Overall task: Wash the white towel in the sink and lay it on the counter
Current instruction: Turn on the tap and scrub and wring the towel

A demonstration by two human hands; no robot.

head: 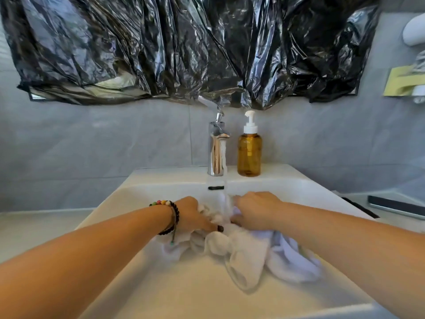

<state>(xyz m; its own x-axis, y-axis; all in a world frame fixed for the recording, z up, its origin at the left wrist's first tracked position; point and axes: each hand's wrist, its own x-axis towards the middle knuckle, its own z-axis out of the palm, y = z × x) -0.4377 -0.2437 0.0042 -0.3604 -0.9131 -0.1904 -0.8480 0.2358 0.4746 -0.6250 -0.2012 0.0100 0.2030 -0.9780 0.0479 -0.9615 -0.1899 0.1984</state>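
Gripping white towel under faucet stream, left hand, right hand.

Grey tiled wall; crinkled black plastic sheet hung above

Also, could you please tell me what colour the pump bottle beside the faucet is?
Amber-brown, with a white pump top; the head view shows the plastic pump bottle.

The soft white cloth towel lies bunched and twisted in the basin of the white rectangular ceramic sink, wet under the thin stream from the tap. Its folds trail toward the near right side of the basin. The pale stone counter flanks the sink.
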